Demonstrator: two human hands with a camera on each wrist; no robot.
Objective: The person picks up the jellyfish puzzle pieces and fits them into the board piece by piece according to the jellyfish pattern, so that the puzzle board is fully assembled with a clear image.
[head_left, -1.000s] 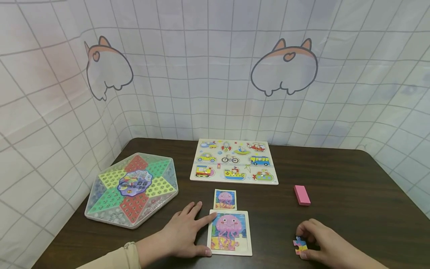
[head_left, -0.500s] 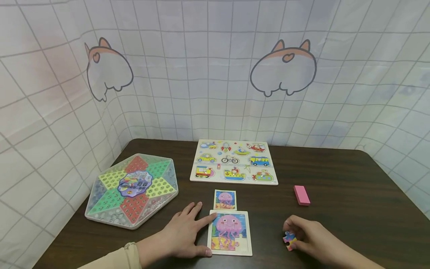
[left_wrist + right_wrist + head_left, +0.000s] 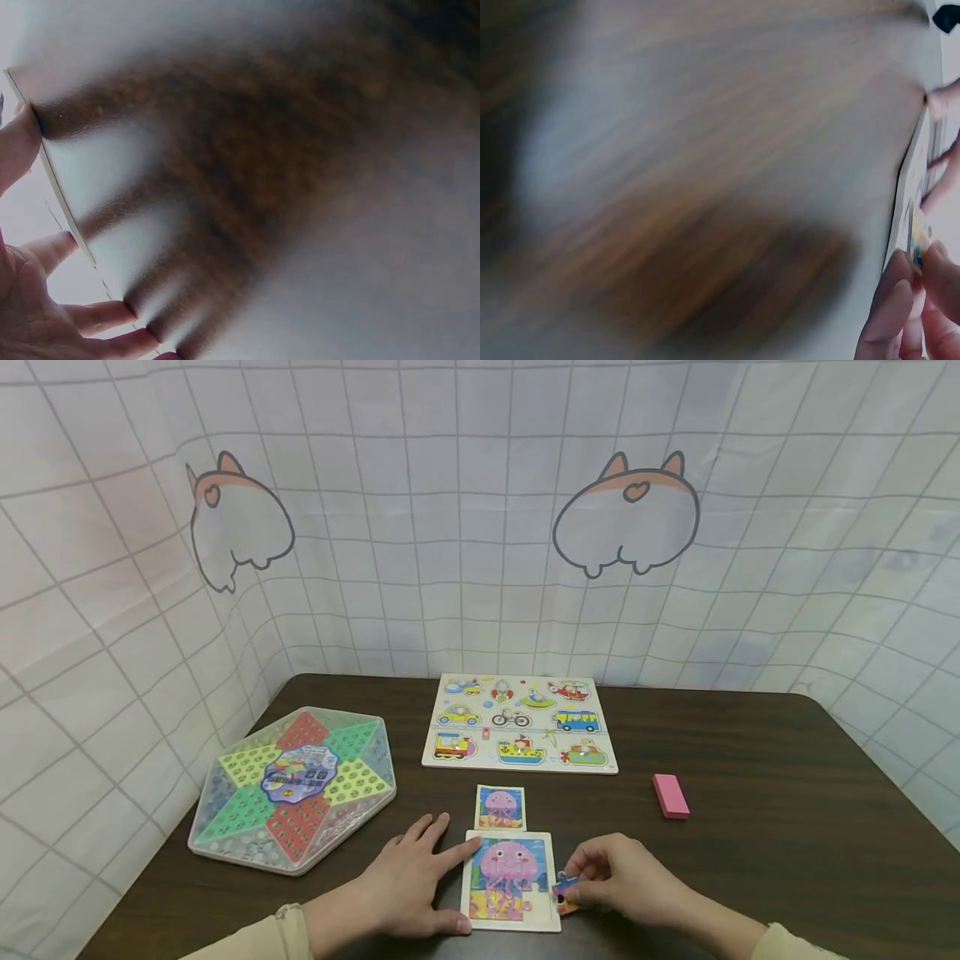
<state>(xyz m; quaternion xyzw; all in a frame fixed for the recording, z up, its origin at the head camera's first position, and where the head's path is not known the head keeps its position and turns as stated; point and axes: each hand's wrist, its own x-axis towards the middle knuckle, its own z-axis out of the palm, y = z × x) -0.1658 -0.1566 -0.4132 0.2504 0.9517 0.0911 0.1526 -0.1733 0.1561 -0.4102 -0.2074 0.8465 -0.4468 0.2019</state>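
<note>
A square jigsaw puzzle (image 3: pixel 510 868) with a pink jellyfish lies in a pale frame, its lower right corner bare. My left hand (image 3: pixel 408 881) rests on the table with fingers spread, the index fingertip and thumb touching the frame's left side. Between thumb and fingers my right hand (image 3: pixel 626 878) pinches a blue and yellow jigsaw piece (image 3: pixel 566 893), tilted beside the frame's right edge. The right wrist view also shows this pinched jigsaw piece (image 3: pixel 919 238) close to the frame. Above the puzzle lies a small jellyfish picture card (image 3: pixel 500 808).
A vehicle peg board (image 3: pixel 519 752) lies at the back middle. On the left stands a hexagonal Chinese checkers set (image 3: pixel 300 789) under a clear cover. A pink block (image 3: pixel 671 797) sits at the right on the dark table (image 3: pixel 787 827). A grid-patterned curtain (image 3: pixel 435 568) surrounds the table.
My right hand has carried the jigsaw piece leftward from the right side of the table to the puzzle frame's right edge, tilting it. My left hand has stayed in place.
</note>
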